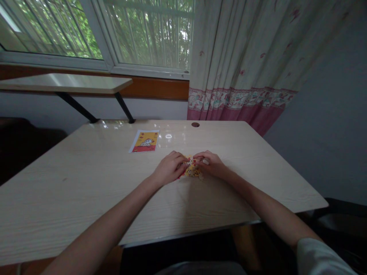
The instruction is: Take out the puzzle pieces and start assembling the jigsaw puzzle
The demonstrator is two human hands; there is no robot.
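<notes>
Head view: a person seated at a pale wood-grain desk (pixel 86 198) holds both bare hands together at the centre of the frame; the left hand (pixel 169 169) and the right hand (pixel 211 164) curl their fingertips down onto a small cluster of yellow, red and white jigsaw-like pieces (pixel 191 171), which lies flat on the desktop between them; whether either hand pinches a piece is too small to tell. A yellow-and-red picture card (pixel 144 141) lies well apart, up and left of the hands; a round cable hole (pixel 195 124) sits above them, near the pink-hemmed floral curtain (pixel 237 57). The likely risk: a sideways push of the fingertips could scatter loose pieces or split any that are joined.
</notes>
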